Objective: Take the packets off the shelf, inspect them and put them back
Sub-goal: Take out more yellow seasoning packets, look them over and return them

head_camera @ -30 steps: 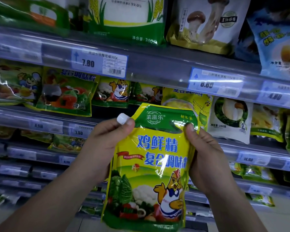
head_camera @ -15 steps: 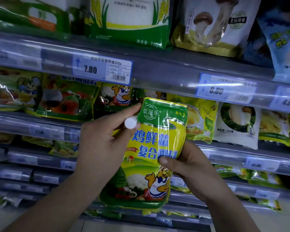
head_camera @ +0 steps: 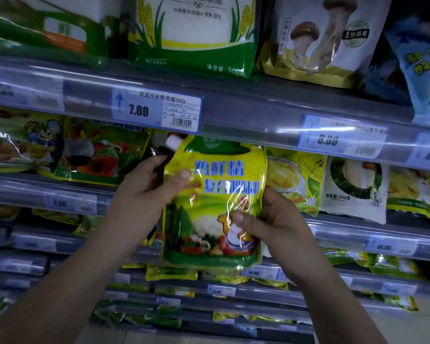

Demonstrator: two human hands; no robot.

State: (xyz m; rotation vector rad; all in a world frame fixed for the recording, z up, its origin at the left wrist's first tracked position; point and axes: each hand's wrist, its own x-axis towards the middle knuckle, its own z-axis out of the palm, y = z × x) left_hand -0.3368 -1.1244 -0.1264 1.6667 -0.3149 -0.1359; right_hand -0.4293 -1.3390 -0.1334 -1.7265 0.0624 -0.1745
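A yellow and green seasoning packet (head_camera: 216, 194) with blue lettering, a cartoon chicken and a white corner cap is held upright in front of the second shelf row. My left hand (head_camera: 147, 187) grips its upper left edge, thumb across the front. My right hand (head_camera: 271, 219) holds its lower right side, thumb on the chicken picture. The packet's green top sits just under the shelf rail (head_camera: 246, 117), in the gap between neighbouring packets.
Similar yellow packets (head_camera: 296, 180) and a white mushroom packet (head_camera: 355, 189) hang to the right, vegetable-print packets (head_camera: 99, 152) to the left. Larger bags (head_camera: 196, 33) stand on the shelf above, behind the 7.80 price tag (head_camera: 157, 111). Several lower shelf rails with more packets run below.
Both hands have carried the packet up and away from me toward the second shelf row. My right hand slid from the packet's upper edge to its lower right side.
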